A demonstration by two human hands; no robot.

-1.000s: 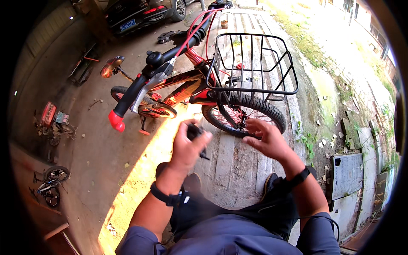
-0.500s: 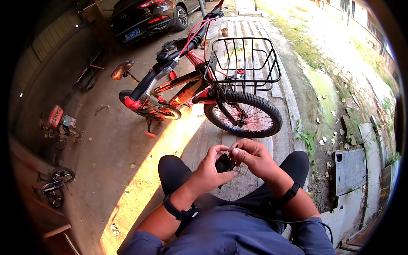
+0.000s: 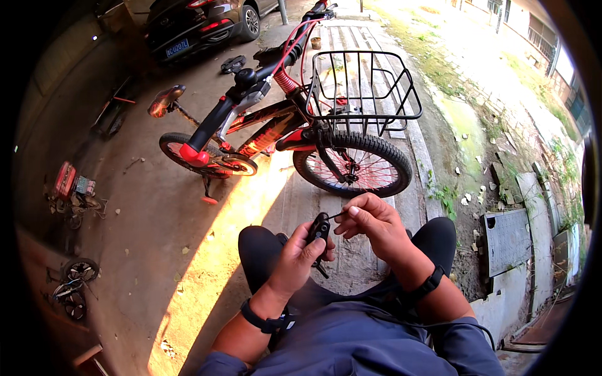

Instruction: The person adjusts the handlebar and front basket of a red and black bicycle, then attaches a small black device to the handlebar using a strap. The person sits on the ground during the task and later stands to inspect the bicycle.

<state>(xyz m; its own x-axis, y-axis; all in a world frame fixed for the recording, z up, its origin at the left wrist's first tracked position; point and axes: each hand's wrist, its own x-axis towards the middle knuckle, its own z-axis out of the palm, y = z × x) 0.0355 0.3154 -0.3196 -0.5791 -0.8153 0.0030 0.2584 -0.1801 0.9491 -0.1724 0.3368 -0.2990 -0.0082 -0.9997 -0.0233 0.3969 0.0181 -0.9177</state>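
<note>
My left hand (image 3: 297, 255) is wrapped round a black folding multi-tool (image 3: 319, 228) with round bolt heads on its side. A short dark piece sticks out of the tool's lower end, below my fingers. From its upper end a thin dark blade or key (image 3: 337, 215) reaches toward my right hand (image 3: 375, 227), which pinches the far tip between thumb and fingers. Just beyond both hands stands a black and red bicycle (image 3: 276, 128), its front wheel (image 3: 354, 164) nearest to them and a black wire basket (image 3: 367, 116) over that wheel.
A dark car (image 3: 200, 28) is parked at the far left. Small bikes (image 3: 72, 285) and a red-topped toy vehicle (image 3: 64, 180) stand along the left side. A grey panel (image 3: 506, 242) and boards lie at the right, near weeds and leaves. A cable (image 3: 439, 325) runs by my right arm.
My right hand has drawn slightly away from my left, and the thin piece now stretches between them. The multi-tool has turned upright in my left hand. The whole view has shifted slightly.
</note>
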